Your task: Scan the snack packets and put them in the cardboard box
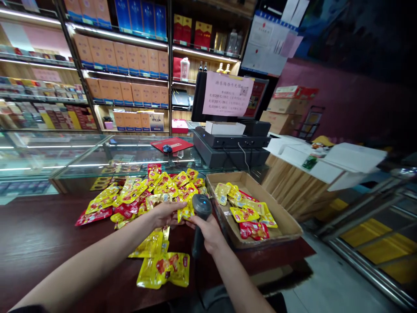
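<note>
1. Bare forearms come in from the bottom edge, nearest the camera, over a dark red-brown tabletop [42,248].
2. Yellow snack packet [185,214] up off the tabletop, just left of the scanner head; contact between the two can't be told.
3. Left hand [163,213]: fingers pinched on that packet, thumb on top, back of hand up.
4. Right hand [211,234]: closed round the handheld barcode scanner [202,206], thumb crossing the handle toward the packet; some fingers hidden. Scanner roughly upright, small blue light on top, cable dropping toward the lap.
5. Two-lobed yellow packet [163,270] flat near the front edge; more yellow packets [148,244] just behind, partly under the left forearm.
6. Loose heap of yellow and red packets [166,184] beyond the left hand, overlapping, labels at all angles.
7. Open cardboard tray [288,224] right of the scanner, yellow and red packets [246,215] inside, mostly left and middle.
8. Glass display counter [127,150] behind the heap; red mat [177,144] with computer mouse [167,148] on it.
9. Black cash drawer [228,153] behind tray; monitor above, pink handwritten sign [226,93] across it, shallow white box [224,128] below.
10. Back wall: lit shelves, rows of orange-and-blue cartons [125,55]. Right: stacked cardboard boxes [278,115], wood-grain counter [289,187].
</note>
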